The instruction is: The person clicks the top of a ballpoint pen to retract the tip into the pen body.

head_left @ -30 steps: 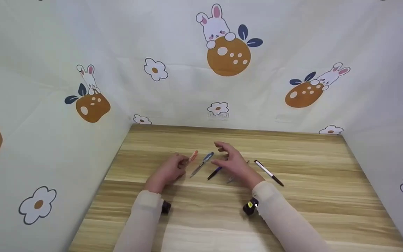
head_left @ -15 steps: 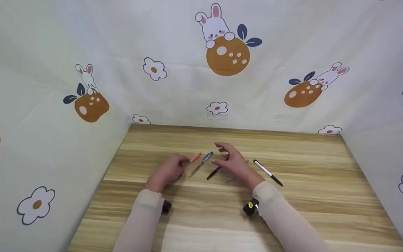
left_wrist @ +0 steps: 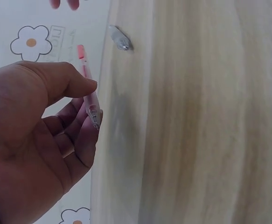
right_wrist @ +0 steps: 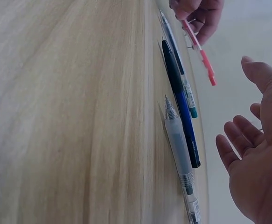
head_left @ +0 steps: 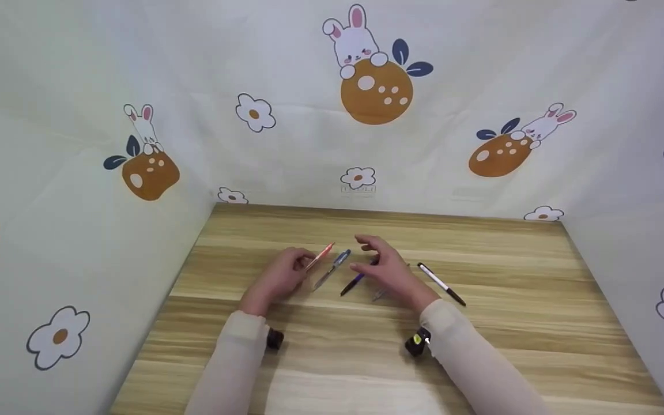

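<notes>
- Pinching the red pen (head_left: 323, 253) between thumb and fingers, the left hand (head_left: 282, 275) holds it up off the counter (head_left: 338, 369), tilted, its red end pointing away from the palm.
- The right hand (head_left: 394, 275) is loosely spread, thumb well apart from the fingers, with nothing in its grasp.
- The grey pen (head_left: 336, 264) lies on the counter between the two hands, near the red pen.
- The blue pen (head_left: 354, 284) and clear pen (right_wrist: 177, 140) lie partly under the right hand in the head view.
- The white pen (head_left: 441, 283) lies slantwise right of that hand.
</notes>
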